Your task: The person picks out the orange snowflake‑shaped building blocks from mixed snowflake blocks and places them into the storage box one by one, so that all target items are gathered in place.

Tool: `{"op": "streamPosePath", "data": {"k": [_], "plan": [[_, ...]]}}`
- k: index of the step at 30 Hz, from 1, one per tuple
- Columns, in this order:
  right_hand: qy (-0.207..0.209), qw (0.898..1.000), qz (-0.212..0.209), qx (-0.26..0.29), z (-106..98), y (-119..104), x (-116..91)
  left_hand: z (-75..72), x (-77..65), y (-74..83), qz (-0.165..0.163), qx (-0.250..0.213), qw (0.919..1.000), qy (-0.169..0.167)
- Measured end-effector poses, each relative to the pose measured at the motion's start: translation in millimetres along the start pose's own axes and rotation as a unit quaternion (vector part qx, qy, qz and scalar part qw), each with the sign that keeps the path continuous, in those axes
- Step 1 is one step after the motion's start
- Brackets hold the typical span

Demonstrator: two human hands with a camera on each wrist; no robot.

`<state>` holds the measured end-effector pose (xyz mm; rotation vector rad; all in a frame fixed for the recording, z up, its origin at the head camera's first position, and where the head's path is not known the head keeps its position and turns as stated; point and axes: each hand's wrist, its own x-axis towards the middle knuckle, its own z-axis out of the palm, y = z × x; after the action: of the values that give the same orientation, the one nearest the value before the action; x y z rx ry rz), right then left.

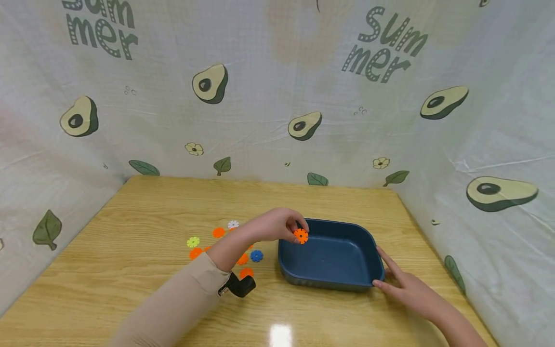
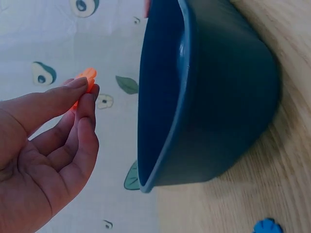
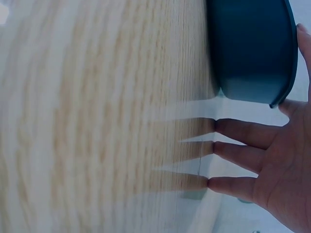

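In the head view my left hand [image 1: 277, 224] pinches an orange notched plastic disc [image 1: 304, 236] between thumb and fingertips. It holds the disc above the left part of a dark blue rectangular basin [image 1: 331, 258]. The left wrist view shows the same orange disc [image 2: 89, 74] edge-on at the fingertips, apart from the basin wall [image 2: 223, 97]. At the basin's right end, my right hand [image 1: 401, 284] touches the rim with thumb and index finger. In the right wrist view its other fingers [image 3: 248, 132] extend straight, their tips down at the tabletop.
Several loose discs lie left of the basin, partly hidden by my left forearm: orange [image 1: 218, 232], yellow-green [image 1: 193, 242], white [image 1: 233, 224] and blue [image 1: 257, 256]. The wooden table [image 1: 173, 202] is bordered by a printed cloth [image 1: 260, 144] at the back and sides.
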<state>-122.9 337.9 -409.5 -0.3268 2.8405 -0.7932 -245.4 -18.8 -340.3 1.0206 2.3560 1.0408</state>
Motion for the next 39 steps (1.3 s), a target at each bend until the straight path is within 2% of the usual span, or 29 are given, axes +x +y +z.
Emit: {"op": "streamPosePath", "data": {"k": [7,11,18,25,28,32,39], "plan": [[-0.002,1.000,-0.001,0.006,3.6,0.4,0.2,2.5,25.9,2.1,0.031,0.030,0.9982,-0.041],[-0.008,1.000,0.003,0.011,5.6,-0.2,-0.2,5.2,38.8,2.5,0.041,0.031,0.9961,-0.071],[-0.004,1.000,0.007,0.009,5.6,-0.1,-1.2,11.5,64.5,6.0,0.045,0.009,0.9935,-0.104],[-0.005,1.000,0.012,0.013,4.4,-0.4,-2.8,18.7,85.4,8.0,0.020,-0.062,0.9887,-0.135],[-0.008,1.000,0.015,0.019,4.0,-0.2,-3.5,21.3,93.0,8.0,0.013,-0.074,0.9875,-0.138],[-0.004,1.000,0.011,0.020,2.3,0.4,-3.8,24.2,104.1,6.2,0.019,-0.075,0.9885,-0.131],[-0.011,1.000,0.016,0.021,0.5,0.0,-0.4,29.7,120.7,5.1,0.033,-0.036,0.9943,-0.095]]}}
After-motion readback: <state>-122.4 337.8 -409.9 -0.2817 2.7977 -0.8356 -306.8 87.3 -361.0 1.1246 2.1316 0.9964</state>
